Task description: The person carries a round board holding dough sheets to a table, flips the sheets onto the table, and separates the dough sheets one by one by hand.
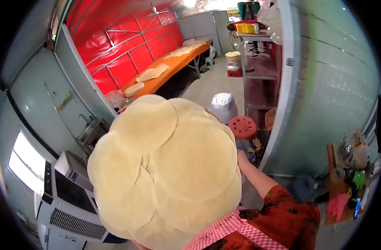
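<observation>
Under the near edge of the pile of flatbreads [190, 162], the left hand [139, 246] is mostly hidden, its grip impossible to tell. The pile, roundish without clear long axis, is held before the chest, its right edge supported by the right hand [241, 160]. Well beyond, forward-left, the orange counter [178, 65] is seen running lengthwise away.

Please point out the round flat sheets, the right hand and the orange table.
Round flat sheets [194, 158]: head view, on the large sheet.
Right hand [241, 160]: head view, its visible middle.
Orange table [176, 67]: head view, bare part of its top.
</observation>
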`<state>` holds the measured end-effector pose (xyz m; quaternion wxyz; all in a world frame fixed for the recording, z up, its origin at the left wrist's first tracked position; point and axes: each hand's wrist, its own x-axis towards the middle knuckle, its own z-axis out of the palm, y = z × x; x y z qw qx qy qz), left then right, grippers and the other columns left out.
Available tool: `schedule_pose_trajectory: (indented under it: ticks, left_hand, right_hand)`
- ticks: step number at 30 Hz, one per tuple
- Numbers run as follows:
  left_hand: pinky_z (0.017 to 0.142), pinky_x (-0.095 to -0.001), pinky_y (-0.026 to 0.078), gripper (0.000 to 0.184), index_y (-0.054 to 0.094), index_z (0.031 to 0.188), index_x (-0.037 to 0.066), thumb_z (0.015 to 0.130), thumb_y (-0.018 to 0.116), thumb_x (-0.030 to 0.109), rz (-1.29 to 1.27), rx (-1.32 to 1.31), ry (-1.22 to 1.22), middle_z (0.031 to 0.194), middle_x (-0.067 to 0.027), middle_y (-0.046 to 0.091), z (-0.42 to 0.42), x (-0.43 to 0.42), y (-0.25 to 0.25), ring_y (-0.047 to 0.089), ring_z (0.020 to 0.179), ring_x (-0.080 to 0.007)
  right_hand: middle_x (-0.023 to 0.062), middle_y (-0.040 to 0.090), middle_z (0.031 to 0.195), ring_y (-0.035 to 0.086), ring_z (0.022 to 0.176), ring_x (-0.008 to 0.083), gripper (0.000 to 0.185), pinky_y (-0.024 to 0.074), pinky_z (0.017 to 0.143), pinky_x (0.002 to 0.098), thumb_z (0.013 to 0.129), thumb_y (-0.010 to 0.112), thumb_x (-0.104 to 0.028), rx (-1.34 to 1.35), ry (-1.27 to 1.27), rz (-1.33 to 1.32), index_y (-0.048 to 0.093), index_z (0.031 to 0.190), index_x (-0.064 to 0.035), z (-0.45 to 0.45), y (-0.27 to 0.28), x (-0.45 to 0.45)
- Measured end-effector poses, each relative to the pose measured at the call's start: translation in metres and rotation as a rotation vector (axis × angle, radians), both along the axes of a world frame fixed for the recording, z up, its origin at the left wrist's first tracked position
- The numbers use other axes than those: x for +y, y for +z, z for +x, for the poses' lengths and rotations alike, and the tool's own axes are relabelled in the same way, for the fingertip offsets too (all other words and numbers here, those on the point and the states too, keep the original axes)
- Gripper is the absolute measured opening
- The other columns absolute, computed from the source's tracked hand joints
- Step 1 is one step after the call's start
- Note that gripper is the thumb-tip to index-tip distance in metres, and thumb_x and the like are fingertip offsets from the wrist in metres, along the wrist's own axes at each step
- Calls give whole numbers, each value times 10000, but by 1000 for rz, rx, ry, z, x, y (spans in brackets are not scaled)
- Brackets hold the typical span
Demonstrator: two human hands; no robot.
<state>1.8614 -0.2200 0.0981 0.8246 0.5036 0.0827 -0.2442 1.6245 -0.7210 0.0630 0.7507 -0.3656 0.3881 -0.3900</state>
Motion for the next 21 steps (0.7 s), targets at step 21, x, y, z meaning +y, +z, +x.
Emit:
schedule_pose_trajectory:
  ticks: [21]
  left_hand:
    - [956, -408, 439, 584, 404, 1340, 60, 921, 431, 465, -36, -29, -130, 1316, -103, 478, 597, -520, -25, 481, 1175, -265]
  right_hand:
    - [120, 667, 891, 625, 755, 193, 338, 497, 655, 329, 882, 494, -253, 142, -223, -315, 657, 974, 28, 486, -19, -505]
